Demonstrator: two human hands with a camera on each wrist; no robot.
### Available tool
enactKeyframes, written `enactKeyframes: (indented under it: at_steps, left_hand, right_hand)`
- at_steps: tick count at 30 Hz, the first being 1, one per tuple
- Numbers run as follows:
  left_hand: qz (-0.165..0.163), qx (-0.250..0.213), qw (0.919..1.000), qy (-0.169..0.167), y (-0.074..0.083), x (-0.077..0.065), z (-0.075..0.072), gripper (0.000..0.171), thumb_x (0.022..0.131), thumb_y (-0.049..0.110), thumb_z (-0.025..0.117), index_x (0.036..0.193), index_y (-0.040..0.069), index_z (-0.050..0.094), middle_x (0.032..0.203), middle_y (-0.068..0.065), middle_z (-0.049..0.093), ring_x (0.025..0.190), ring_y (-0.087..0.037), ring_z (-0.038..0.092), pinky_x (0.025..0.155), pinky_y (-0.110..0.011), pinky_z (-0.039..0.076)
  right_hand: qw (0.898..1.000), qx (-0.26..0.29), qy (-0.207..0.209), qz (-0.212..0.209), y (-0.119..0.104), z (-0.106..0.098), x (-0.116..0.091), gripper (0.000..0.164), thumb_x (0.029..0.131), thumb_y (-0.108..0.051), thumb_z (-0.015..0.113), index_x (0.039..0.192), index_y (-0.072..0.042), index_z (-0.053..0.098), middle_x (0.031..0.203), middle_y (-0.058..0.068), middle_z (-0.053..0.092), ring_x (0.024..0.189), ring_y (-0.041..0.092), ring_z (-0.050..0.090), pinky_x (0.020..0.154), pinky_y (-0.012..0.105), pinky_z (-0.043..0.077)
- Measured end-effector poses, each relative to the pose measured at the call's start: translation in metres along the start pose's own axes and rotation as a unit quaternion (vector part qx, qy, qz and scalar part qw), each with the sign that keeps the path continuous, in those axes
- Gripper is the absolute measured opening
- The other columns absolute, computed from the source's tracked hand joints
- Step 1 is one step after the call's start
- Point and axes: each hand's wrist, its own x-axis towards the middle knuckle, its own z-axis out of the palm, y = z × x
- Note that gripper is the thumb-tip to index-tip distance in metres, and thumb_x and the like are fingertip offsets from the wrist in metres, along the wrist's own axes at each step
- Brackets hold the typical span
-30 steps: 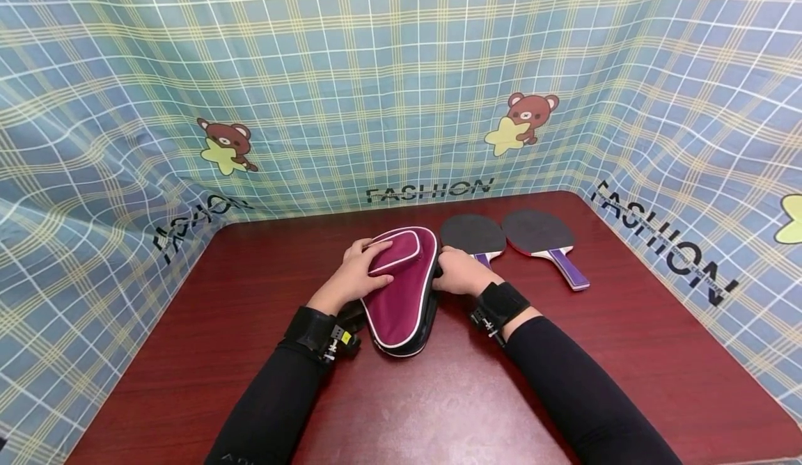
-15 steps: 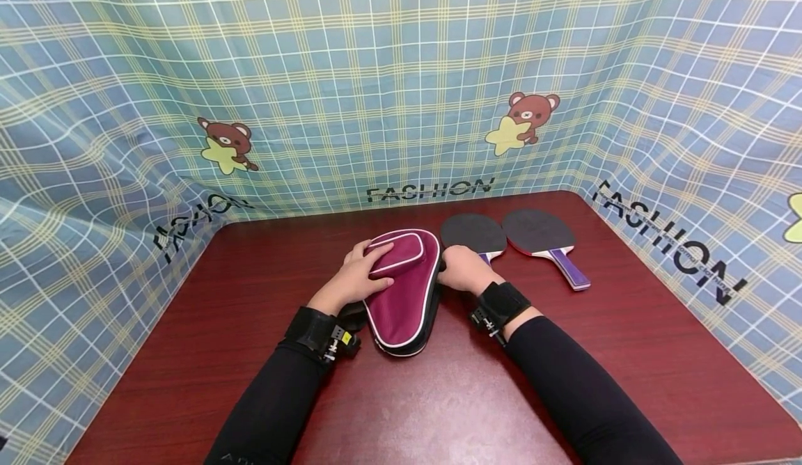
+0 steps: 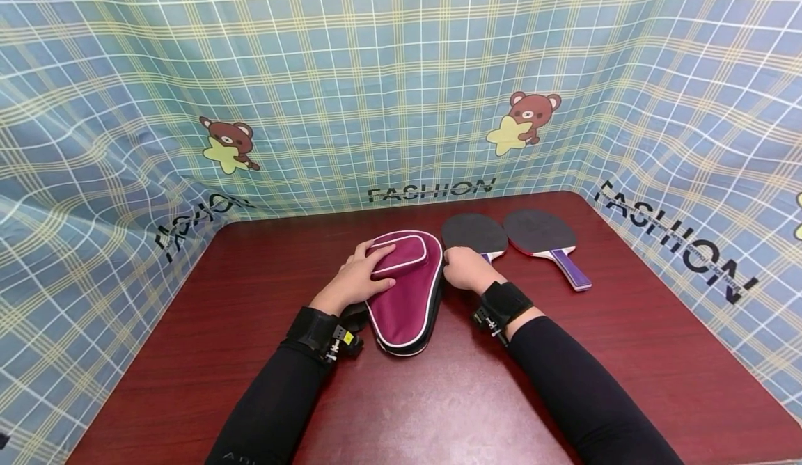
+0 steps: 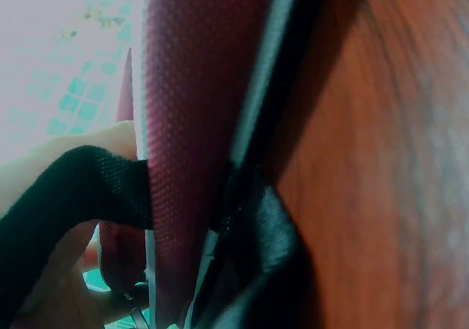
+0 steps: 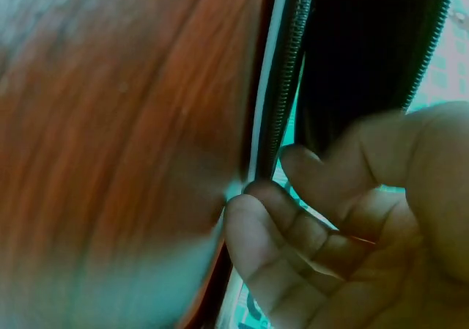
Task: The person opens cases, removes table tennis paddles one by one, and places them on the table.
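Note:
A burgundy paddle case (image 3: 401,312) with white piping and a raised front pocket (image 3: 404,253) lies on the table. My left hand (image 3: 357,280) rests on its left side, fingers laid over the pocket. A black strap (image 4: 95,182) loops out of the case's side in the left wrist view. At the opposite edge, my right hand (image 3: 466,270) has its fingers curled at the rim. The right wrist view shows parted zipper teeth (image 5: 293,58) and fingertips (image 5: 245,208) pinching the edge beside the lower piping.
Two table tennis paddles with black faces and purple handles lie behind and right of the right hand: a nearer paddle (image 3: 473,232), its handle partly hidden, and a farther paddle (image 3: 539,230). Plaid curtains (image 3: 401,103) enclose the reddish-brown table (image 3: 219,353) at back and sides.
My right hand has shifted slightly to the right, and the case's right rim has moved out with it. The left hand keeps its place on the pocket. Both paddles lie as before.

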Motion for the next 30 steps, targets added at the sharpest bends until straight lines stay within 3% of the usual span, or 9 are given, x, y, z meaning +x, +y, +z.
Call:
enactKeyframes:
  at_steps: [7,11,21,30]
  left_hand:
    - [-0.002,0.010,0.9999,-0.003,-0.0022,0.0001,0.0052,0.071,0.073,0.056,0.061,0.133,0.052,0.023,0.142,-0.004,0.014,0.115,-0.033,0.034,0.089,-0.048,0.030]
    - [0.002,0.014,0.9999,0.005,-0.0027,0.0003,0.0067,0.071,0.073,0.056,0.061,0.133,0.051,0.024,0.142,-0.004,0.015,0.113,-0.033,0.036,0.087,-0.048,0.032]
    - [0.011,0.023,0.9996,0.011,-0.0046,0.0015,0.0050,0.072,0.072,0.056,0.061,0.134,0.048,0.024,0.142,-0.006,0.015,0.112,-0.034,0.036,0.087,-0.049,0.032]
    - [0.007,0.006,0.9999,-0.010,-0.0046,0.0005,0.0055,0.081,0.065,0.060,0.065,0.135,0.046,0.026,0.143,-0.004,0.010,0.120,-0.030,0.028,0.090,-0.049,0.031]
  right_hand:
    - [0.999,0.031,-0.001,0.023,0.0047,0.0057,0.0011,0.029,0.089,-0.023,0.040,0.073,-0.013,0.061,0.066,0.002,0.052,0.066,0.019,0.050,0.066,0.033,0.038]
    - [0.998,0.043,0.003,0.048,0.0027,0.0044,0.0006,0.034,0.091,-0.028,0.038,0.069,-0.013,0.060,0.062,0.003,0.051,0.063,0.020,0.049,0.064,0.033,0.038]
    - [0.997,0.050,0.011,0.066,-0.0030,0.0012,0.0003,0.038,0.084,-0.035,0.046,0.052,-0.014,0.049,0.050,-0.002,0.040,0.048,0.017,0.041,0.050,0.031,0.034]
    - [0.998,0.022,0.006,0.055,-0.0030,0.0019,-0.0009,0.025,0.080,-0.030,0.058,0.063,-0.013,0.061,0.054,-0.001,0.048,0.053,0.018,0.046,0.050,0.031,0.035]
